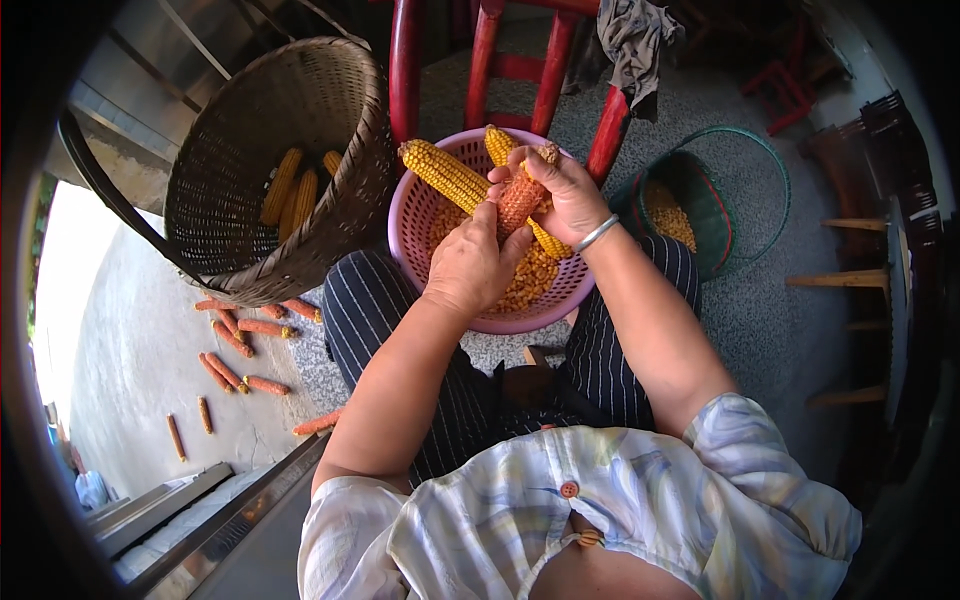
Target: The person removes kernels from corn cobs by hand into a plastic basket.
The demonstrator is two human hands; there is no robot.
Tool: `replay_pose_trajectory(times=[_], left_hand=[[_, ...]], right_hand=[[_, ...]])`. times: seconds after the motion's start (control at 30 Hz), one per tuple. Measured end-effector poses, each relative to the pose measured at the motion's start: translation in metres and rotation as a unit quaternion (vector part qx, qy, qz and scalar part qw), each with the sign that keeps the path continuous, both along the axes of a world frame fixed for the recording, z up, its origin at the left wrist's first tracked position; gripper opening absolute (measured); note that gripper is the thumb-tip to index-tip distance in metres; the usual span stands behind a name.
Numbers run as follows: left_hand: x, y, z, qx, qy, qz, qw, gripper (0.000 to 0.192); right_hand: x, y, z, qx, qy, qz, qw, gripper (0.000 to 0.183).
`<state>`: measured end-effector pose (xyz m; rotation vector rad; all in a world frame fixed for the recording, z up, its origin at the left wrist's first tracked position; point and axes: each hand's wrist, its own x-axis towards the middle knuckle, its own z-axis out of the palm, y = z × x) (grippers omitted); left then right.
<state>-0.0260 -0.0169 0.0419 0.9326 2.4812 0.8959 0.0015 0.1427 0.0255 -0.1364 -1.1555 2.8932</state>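
Note:
Over a pink plastic colander basket [501, 325] between the knees, both hands are on one corn cob [519, 201], mostly stripped to its reddish core. My left hand [471, 259] has thumb and fingers against the cob's lower end. My right hand [566, 193] wraps the upper end, with a metal bangle at the wrist. A few yellow kernels remain near the tip. A full yellow ear of corn [446, 174] leans in the basket on the left, and another ear's tip [498, 144] shows at the back. Loose kernels [529, 283] lie beneath the hands.
A large woven basket [277, 281] at the left holds several ears [282, 187]. Stripped cobs [262, 328] are scattered on the floor below it. A red wooden chair [551, 71] with a grey cloth [637, 49] stands ahead. At the right, a green bag [705, 210] contains kernels.

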Motion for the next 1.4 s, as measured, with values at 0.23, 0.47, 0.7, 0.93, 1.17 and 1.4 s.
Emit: replay_pose_trajectory(times=[0.23,0.47,0.7,0.93,1.17,1.4], left_hand=[[0.0,0.001,0.003,-0.023,0.002,0.009,1.0,0.056],[-0.002,0.001,0.0,0.025,-0.004,0.008,1.0,0.055],[-0.004,0.0,-0.005,0.055,-0.052,0.018,0.997,0.057],[-0.003,0.002,0.001,0.012,-0.022,0.017,1.0,0.059],[-0.005,-0.001,-0.009,0.122,-0.105,0.004,0.987,0.054],[-0.004,0.0,-0.013,0.163,-0.187,0.003,0.969,0.044]], right_hand=[[-0.001,0.006,0.005,0.007,0.037,0.049,0.998,0.03],[-0.001,0.008,0.002,0.021,0.084,0.056,0.995,0.029],[0.001,0.001,0.009,0.059,0.053,0.02,0.997,0.027],[0.001,0.003,-0.002,-0.006,0.041,0.002,0.999,0.027],[0.002,0.006,0.001,0.026,0.046,0.036,0.998,0.032],[0.005,0.009,-0.004,0.013,0.051,0.047,0.997,0.035]])
